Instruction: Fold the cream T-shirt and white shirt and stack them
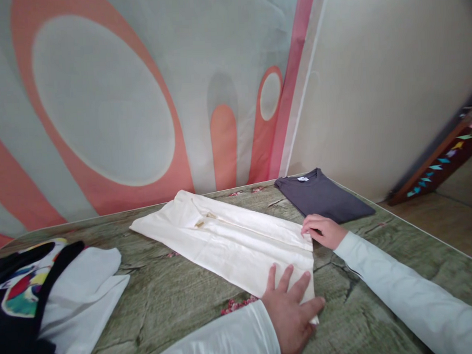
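Observation:
A cream-white garment (230, 234) lies on the table, folded lengthwise, with small tan labels near its far left end. I cannot make out which kind of garment it is. My left hand (290, 305) rests flat on its near right corner, fingers spread. At the far right corner, the fingers of my right hand (320, 230) are bent and closed on the cloth's edge. Just beyond that hand is a neatly folded dark grey T-shirt (323, 196), its neckline with a white label facing the wall.
On the left of the wood-patterned table (166, 295) is a heap of black and white clothes (80, 298) with a colourful print. A wall with pink and orange shapes (224, 141) borders the table's back. Past its right edge, a brown board (438, 157) carries coloured paper shapes.

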Demonstrator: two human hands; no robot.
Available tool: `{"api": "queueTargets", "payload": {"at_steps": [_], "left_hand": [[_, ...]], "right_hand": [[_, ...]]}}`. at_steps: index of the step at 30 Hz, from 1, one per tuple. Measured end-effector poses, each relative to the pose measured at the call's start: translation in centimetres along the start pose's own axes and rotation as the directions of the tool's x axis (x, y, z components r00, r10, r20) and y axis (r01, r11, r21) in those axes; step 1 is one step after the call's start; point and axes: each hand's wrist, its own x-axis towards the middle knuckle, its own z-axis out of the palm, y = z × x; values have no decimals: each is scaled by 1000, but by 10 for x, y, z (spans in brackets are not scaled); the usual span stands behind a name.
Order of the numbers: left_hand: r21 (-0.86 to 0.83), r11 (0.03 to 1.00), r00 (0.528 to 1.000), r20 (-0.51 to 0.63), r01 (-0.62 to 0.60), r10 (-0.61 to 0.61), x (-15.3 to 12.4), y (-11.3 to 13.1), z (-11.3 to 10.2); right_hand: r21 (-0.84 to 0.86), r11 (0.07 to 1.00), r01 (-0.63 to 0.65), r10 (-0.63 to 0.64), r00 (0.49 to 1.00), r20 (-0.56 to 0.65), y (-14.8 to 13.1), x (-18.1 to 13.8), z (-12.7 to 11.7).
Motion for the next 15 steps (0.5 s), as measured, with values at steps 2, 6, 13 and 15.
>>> {"api": "queueTargets", "payload": {"at_steps": [2,6,13,15], "left_hand": [[12,999,999,-3,-53,53,-5,-1,3],[62,982,982,-59,-177,181,-23,-6,13],[-182,932,947,12,-312,320,-70,-27,18],[-336,903,949,71,-267,307,-85,-33,10]], "right_hand": [[-5,1000,-16,16,997,76,-4,-1,-5],[-10,997,-73,73,954,292,-15,-8,-10],[-189,969,-159,235,832,503,-57,-38,-2],[-206,966,-159,247,812,529,-75,-46,0]]}}
